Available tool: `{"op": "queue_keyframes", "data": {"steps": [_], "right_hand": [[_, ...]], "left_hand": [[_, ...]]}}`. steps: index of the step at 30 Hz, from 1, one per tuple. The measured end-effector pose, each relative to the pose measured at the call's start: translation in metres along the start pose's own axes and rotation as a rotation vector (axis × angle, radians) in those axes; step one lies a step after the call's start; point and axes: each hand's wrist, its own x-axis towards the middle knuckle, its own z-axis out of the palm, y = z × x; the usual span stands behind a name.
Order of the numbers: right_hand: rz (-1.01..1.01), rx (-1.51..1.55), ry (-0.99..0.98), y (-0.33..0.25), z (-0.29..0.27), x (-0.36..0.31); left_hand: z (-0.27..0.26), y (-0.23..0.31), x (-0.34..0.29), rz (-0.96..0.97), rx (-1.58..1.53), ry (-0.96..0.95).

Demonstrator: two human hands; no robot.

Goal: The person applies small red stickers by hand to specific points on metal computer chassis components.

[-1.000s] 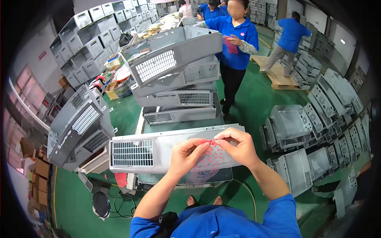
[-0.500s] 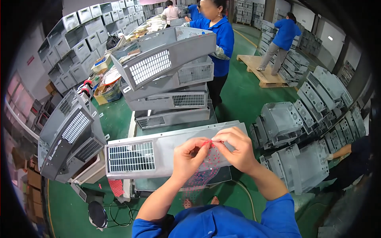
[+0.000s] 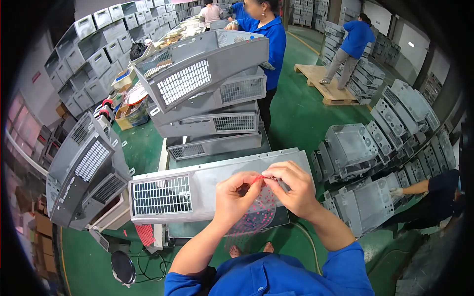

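Observation:
A limp, see-through sheet dotted with red (image 3: 253, 220) hangs below my hands. My left hand (image 3: 235, 195) pinches its upper edge, where a bit of bright red shows between thumb and fingers. Fingertips of my right hand (image 3: 294, 188) are closed at the same spot, almost touching the left ones; what they grip is too small to make out. Beneath both hands lies a long grey metal housing (image 3: 210, 180), with a grid vent (image 3: 162, 195) in its left part. The sheet covers some of the housing's front edge.
Grey vented housings (image 3: 212, 96) are stacked crookedly beyond the bench, with more at the left (image 3: 86, 167). Metal casings (image 3: 355, 148) crowd the right side, where a co-worker's arm (image 3: 415, 188) reaches in. A round stool (image 3: 122, 267) and a hose (image 3: 312, 246) are on the floor.
My hands stay pinched together in nearly the same place. The dotted sheet's lower part has swung and spread slightly. At the right, the co-worker's arm has shifted left.

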Motion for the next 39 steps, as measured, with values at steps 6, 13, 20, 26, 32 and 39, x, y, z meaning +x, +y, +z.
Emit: {"op": "queue_keyframes", "data": {"steps": [6,13,20,26,32,39], "right_hand": [[-0.078,-0.098,0.028,0.0,0.002,-0.003],[-0.132,-0.131,0.064,0.0,0.006,-0.007],[0.044,0.033,0.001,-0.002,-0.004,-0.004],[0.089,0.093,0.005,-0.005,-0.005,-0.007],[-0.002,-0.003,0.024,-0.008,-0.003,-0.005],[-0.04,-0.1,0.033,-0.013,0.002,-0.007]], "left_hand": [[0.0,0.002,0.0,0.017,0.032,0.009],[0.0,0.002,-0.001,0.04,0.065,0.018],[0.004,0.012,-0.007,-0.047,-0.138,0.031],[0.004,0.01,-0.011,-0.006,-0.155,0.023],[0.003,0.006,-0.013,0.05,-0.14,0.026],[0.002,0.006,-0.012,0.038,-0.099,0.029]]}}
